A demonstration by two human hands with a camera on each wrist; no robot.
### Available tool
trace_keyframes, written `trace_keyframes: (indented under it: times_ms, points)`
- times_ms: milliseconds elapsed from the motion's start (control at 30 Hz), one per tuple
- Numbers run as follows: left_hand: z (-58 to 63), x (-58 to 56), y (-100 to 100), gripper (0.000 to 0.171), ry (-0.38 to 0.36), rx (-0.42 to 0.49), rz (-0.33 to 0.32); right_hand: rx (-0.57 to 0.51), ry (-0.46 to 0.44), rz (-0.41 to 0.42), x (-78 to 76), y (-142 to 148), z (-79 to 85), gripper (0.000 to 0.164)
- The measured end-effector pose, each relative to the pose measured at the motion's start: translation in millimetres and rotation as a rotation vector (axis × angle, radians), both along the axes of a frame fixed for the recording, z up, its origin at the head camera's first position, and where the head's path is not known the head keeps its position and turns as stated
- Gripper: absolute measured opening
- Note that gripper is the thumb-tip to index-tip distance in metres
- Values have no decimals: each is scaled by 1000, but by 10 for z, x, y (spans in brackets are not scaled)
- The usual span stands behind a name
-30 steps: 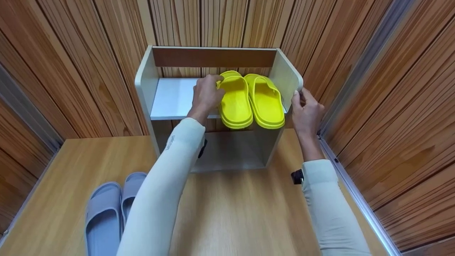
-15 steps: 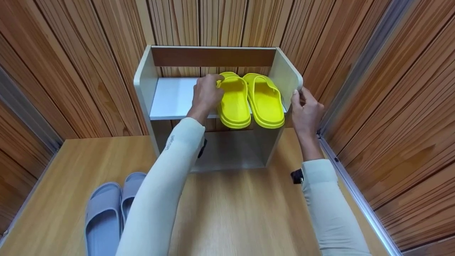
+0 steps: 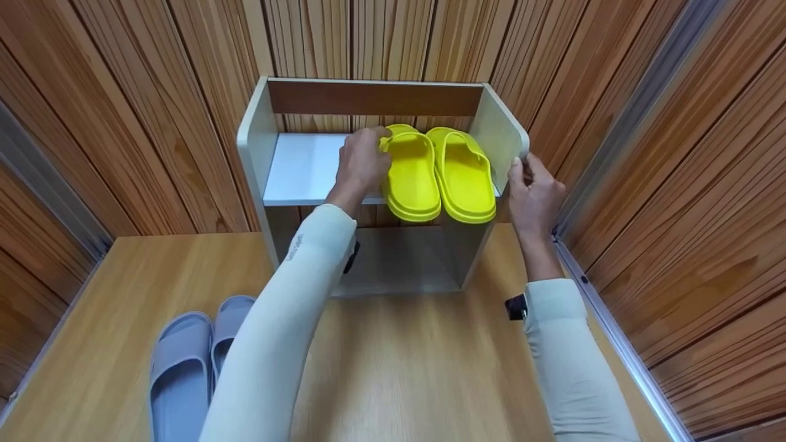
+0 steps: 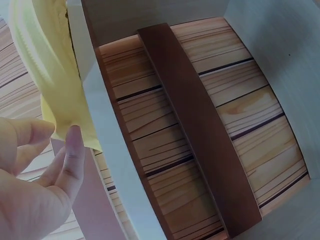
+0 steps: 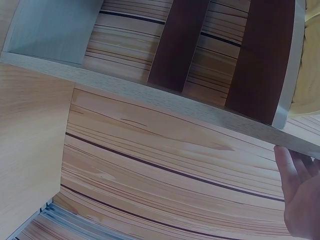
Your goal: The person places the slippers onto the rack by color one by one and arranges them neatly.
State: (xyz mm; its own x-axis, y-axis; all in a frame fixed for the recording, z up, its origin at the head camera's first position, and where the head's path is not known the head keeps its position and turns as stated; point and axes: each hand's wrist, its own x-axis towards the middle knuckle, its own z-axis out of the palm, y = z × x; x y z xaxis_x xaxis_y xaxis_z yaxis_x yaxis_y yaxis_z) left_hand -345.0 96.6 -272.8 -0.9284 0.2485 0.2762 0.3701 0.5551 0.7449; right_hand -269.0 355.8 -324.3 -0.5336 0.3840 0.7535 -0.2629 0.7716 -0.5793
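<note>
On the rack (image 3: pixel 497 116), yellow slippers (image 3: pixel 430 184), one partly hidden

The head view has shifted slightly, so the shelf (image 3: pixel 307 166) and yellow slippers (image 3: pixel 412 178) appear slightly farther right.

Brown, dark-seamed wood grain covers the far wall (image 3: pixel 153 110), left wall (image 3: pixel 27 245) and right wall (image 3: pixel 700 215). Grey strips (image 3: pixel 49 193) stand in both far corners. A metal rail (image 3: pixel 621 344) edges the yellow-brown floor (image 3: pixel 405 368) on the right, which shines softly.
</note>
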Motion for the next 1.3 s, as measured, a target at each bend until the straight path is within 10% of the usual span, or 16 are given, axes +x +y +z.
trace_keyframes:
  times_ms: [367,767,1300]
  points:
    - [97,78,-91,42,87,-64,2,5,0,-14,3,-1,-1,31]
    - [11,330,-319,44,449,-387,63,-1,-5,-13,1,9,6,30]
    - [-227,778,-765,51,585,-426,93,-13,5,13,-19,48,-37,30]
